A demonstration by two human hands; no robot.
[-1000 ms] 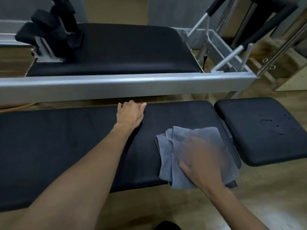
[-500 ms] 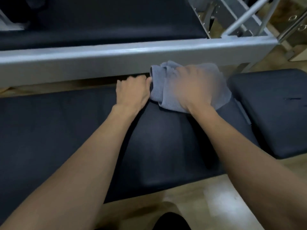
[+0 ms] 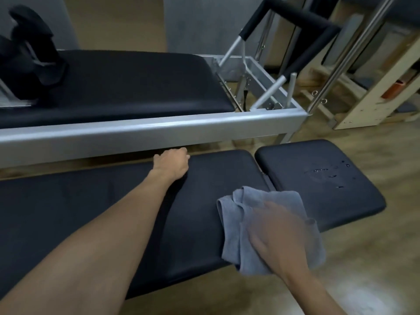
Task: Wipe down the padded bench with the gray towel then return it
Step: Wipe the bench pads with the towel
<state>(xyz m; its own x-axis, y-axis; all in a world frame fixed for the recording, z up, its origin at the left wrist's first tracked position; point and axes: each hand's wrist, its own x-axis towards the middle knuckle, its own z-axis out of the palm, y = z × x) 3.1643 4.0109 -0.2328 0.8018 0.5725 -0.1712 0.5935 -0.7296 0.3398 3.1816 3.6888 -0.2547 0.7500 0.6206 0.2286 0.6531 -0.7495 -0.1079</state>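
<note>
The long black padded bench (image 3: pixel 95 214) runs across the lower frame. A separate black pad section (image 3: pixel 318 178) adjoins it at the right and carries a few water drops. My right hand (image 3: pixel 275 235), blurred by motion, presses flat on the crumpled gray towel (image 3: pixel 236 214), which lies at the bench's near right corner and hangs partly over the front edge. At the far edge of the bench rests my left hand (image 3: pixel 172 162), fingers curled over that edge, holding nothing else.
Behind the bench stands a silver-framed reformer (image 3: pixel 147 130) with a black carriage pad (image 3: pixel 127 87) and padded foot bar (image 3: pixel 302 21). Black straps (image 3: pixel 27 55) sit at its left. Wooden equipment (image 3: pixel 375 87) stands at the right. Wood floor (image 3: pixel 352 280) lies in front.
My right hand has dragged the towel from the bench's far edge back to the near right corner. The left hand stays at the far edge. The camera has tilted up.
</note>
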